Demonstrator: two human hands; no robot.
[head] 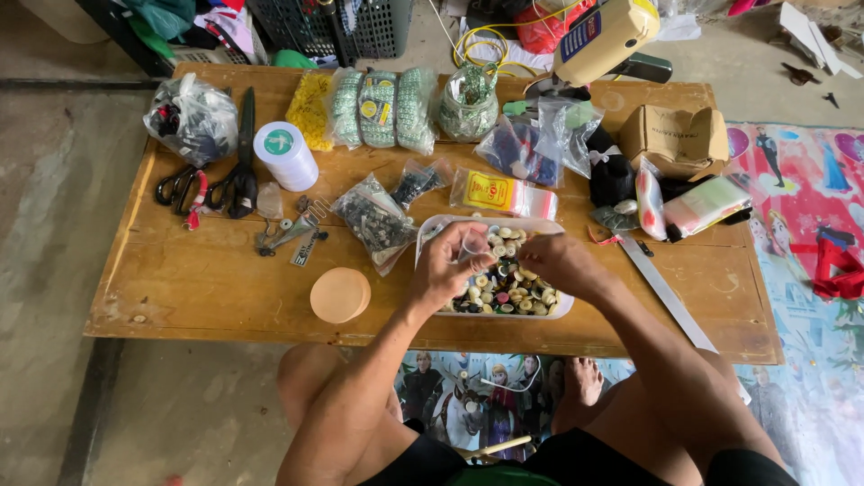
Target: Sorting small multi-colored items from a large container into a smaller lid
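In the head view, both hands work over a white tray of buttons (565, 309) that sits near the front edge of a low wooden table (207, 288); the left hand (443, 268) curls its fingers and pinches a small clear plastic bag (474, 243) just above the tray; the right hand (558, 263) lies palm-down on the buttons, fingers bent into them, though I cannot tell whether it grips any; left of the tray rests a round tan lid (340, 294); farther left lie black scissors (241, 171) beside a white spool (285, 155); bags of small parts crowd the far side; a metal ruler (670, 301) lies to the right.
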